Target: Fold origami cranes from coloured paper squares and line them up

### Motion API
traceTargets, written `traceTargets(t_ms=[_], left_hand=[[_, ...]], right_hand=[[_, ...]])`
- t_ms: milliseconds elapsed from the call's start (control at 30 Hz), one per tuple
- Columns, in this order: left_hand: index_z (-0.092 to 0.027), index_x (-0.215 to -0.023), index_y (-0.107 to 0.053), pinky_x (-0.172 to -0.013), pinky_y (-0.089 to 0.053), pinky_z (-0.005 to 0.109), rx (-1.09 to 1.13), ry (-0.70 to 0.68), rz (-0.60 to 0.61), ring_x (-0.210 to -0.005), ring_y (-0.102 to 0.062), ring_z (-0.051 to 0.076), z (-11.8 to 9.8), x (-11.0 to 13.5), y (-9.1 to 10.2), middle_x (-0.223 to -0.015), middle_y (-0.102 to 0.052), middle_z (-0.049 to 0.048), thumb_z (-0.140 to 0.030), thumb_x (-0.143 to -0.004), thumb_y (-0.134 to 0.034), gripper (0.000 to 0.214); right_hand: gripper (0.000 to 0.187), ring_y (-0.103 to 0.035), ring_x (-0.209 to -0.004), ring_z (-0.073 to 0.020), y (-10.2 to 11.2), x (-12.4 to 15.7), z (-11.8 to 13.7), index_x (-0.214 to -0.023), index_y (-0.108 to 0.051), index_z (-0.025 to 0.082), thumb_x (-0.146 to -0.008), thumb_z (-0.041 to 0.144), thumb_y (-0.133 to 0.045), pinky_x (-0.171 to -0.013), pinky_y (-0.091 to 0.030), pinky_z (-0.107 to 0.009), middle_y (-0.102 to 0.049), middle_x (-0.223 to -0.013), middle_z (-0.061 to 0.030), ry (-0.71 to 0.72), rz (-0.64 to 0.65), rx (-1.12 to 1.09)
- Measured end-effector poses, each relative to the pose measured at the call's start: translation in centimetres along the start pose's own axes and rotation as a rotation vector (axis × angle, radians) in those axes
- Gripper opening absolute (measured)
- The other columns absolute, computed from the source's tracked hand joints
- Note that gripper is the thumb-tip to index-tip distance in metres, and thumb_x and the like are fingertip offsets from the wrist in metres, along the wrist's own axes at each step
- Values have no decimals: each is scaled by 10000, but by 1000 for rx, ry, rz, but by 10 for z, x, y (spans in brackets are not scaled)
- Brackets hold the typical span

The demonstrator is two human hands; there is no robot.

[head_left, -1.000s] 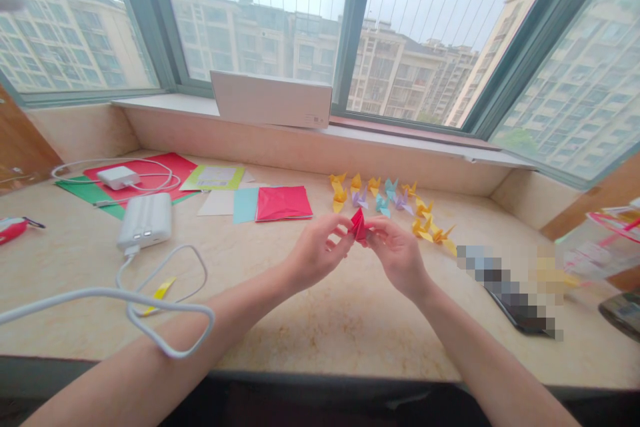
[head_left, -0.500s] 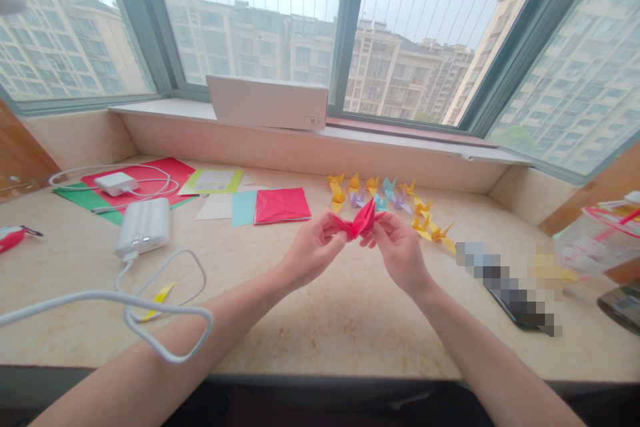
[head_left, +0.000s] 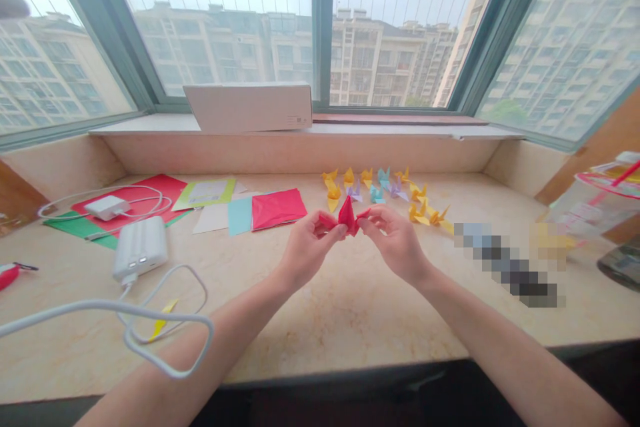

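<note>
A small red paper crane (head_left: 347, 216) hangs above the stone counter (head_left: 360, 307), pinched from both sides. My left hand (head_left: 305, 248) grips its left wing between thumb and fingers. My right hand (head_left: 395, 240) pinches its right wing in the same way. Just behind the hands stands a row of several folded cranes (head_left: 380, 192) in yellow, blue and lilac. A stack of red square paper (head_left: 277, 208) lies flat to the left of them.
A white power bank (head_left: 141, 246) with a looping white cable (head_left: 150, 320) sits at the left, by a charger (head_left: 106, 207) on red and green sheets. A white box (head_left: 250, 107) rests on the windowsill. A clear container (head_left: 595, 207) stands at the right.
The crane's wings were pulled apart half a second ago and now sit closer together. The view has tilted up and shifted slightly; both hands stay on the crane.
</note>
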State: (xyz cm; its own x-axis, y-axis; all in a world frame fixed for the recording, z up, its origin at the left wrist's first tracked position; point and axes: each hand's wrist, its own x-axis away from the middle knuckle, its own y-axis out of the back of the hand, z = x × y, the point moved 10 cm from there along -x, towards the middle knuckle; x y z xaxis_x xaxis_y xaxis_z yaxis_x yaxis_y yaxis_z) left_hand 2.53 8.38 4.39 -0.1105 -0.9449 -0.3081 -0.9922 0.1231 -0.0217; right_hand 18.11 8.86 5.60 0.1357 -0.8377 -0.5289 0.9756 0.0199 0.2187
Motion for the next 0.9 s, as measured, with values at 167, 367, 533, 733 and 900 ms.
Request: traceTargets(t_ms=[167,367,533,733,900], left_hand=[[-164,-960,-566,-732,-564,321,137,36,-32,-710,-716,169,-2,0,1,-767,-748,24,-275,-754,-801,332],[-136,-915,-660,-743,-562,310,103,25,-60,-734,-707,169,-5,0,6,-814,-751,54,-311,-752,-803,278],[-132,-860,-678,-719,-548,280,82,24,-70,-715,-696,154,-5,2,6,-796,-743,41,-298,-736,-816,249],[-135,-900,-687,-738,-543,292,97,27,-30,-725,-682,151,-5,3,0,-829,-750,49,-298,-762,-797,240],[-135,-1023,-694,-766,-544,308,113,5,26,-774,-686,163,-7,3,-6,-947,-756,87,-315,-796,-768,299]], right_hand=[[221,-619,-646,-151,1,-1,-7,-872,-664,195,-897,412,-635,-636,-510,-309,-695,-758,-24,-94,-8,-108],[233,-652,-740,-165,-5,-2,-2,-922,-637,193,-881,421,-657,-691,-524,-323,-702,-828,-39,-93,50,-199],[273,-681,-917,-197,-23,2,6,-1018,-597,211,-838,367,-730,-798,-523,-353,-706,-1025,-64,-69,200,-268],[286,-693,-868,-192,-20,2,3,-1066,-608,219,-838,343,-731,-792,-531,-364,-730,-971,-52,-66,158,-246],[326,-697,-894,-210,-14,0,-1,-1158,-664,240,-862,372,-698,-818,-544,-406,-748,-1006,-63,-48,103,-208]])
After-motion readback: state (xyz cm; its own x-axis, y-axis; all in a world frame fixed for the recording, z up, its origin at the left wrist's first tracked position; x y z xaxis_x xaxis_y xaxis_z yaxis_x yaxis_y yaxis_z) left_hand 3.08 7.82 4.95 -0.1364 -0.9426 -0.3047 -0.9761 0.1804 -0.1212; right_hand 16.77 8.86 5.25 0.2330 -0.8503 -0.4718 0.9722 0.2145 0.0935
